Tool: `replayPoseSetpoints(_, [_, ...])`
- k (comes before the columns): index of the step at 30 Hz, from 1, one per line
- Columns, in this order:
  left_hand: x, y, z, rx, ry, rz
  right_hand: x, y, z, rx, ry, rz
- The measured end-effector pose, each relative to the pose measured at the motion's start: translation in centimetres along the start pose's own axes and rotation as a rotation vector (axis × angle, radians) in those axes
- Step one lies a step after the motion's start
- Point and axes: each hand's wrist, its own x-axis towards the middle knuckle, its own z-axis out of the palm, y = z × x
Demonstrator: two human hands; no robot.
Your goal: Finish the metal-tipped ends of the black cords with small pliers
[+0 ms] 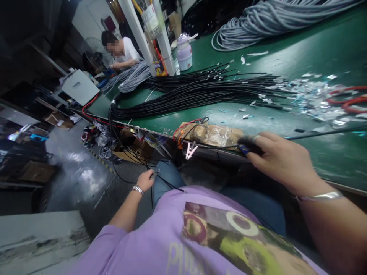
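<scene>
My left hand (pixel 145 179) hangs low beside my knee, fingers closed on the ends of thin black cables (pixel 134 156) that droop from the table edge. My right hand (pixel 279 158) is at the front edge of the green table (pixel 329 49), gripping a black-handled tool (pixel 248 145) with a thin black cable running off to the right. A large bundle of black cables (pixel 200 93) lies across the table beyond it. A tape-wrapped block (pixel 212 134) with red wire sits on the edge just left of my right hand.
Coils of grey cable (pixel 272 19) lie at the table's far end, a lilac jug (pixel 184 51) beside white posts. Foil scraps and red loops (pixel 348 100) litter the right. Another person (pixel 123 51) works at the far left. Boxes and clutter sit on the floor under the table.
</scene>
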Motion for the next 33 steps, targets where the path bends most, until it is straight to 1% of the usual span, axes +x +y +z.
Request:
replayPoseSetpoints(4, [0.0, 0.4, -0.1, 0.015, -0.017, 0.012, 0.0, 0.1, 0.2, -0.001, 0.017, -0.006])
replayPoseSetpoints(10, [-0.2, 0.7, -0.5, 0.022, -0.014, 0.009, 0.1, -0.2, -0.2, 0.000, -0.039, 0.016])
replayPoseSetpoints(13, [-0.3, 0.8, -0.6, 0.016, 0.002, 0.005, 0.1, -0.2, -0.3, 0.008, -0.040, 0.019])
replayPoseSetpoints(19, [-0.2, 1.3, -0.7, 0.026, 0.015, 0.025, 0.1, 0.1, 0.4, 0.053, 0.021, -0.025])
replayPoseSetpoints(26, [0.7, 2.1, 0.0, 0.015, 0.011, 0.073, 0.2, 0.5, 1.0, 0.073, 0.085, -0.039])
replayPoseSetpoints(33, [1.1, 2.0, 0.2, -0.058, 0.064, 0.069, 0.2, 0.6, 1.0, 0.100, 0.130, -0.064])
